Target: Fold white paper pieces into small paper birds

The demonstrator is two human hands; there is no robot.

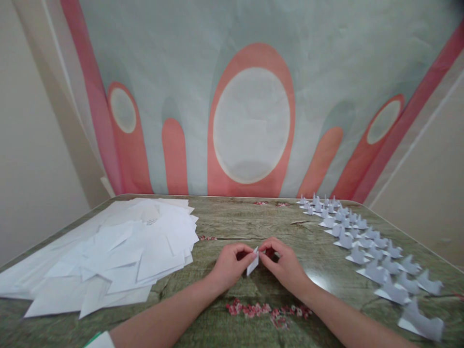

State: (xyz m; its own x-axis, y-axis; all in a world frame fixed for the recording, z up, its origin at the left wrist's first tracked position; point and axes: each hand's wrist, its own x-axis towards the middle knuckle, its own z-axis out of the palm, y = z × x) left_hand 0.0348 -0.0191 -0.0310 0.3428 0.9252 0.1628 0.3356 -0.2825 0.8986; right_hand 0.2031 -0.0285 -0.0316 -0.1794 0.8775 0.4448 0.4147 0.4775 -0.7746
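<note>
Bare forearms (159,309) stretch over a wood-grain desk (232,217) as the left hand (232,261) and right hand (282,263) pinch a small folded paper (253,266) between a heap of white sheets (155,241) and rows of paper figures (375,271).

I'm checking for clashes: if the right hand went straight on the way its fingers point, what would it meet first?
The right hand would most likely meet the small folded paper first, then the left hand holding it; exact depth is unclear.
</note>
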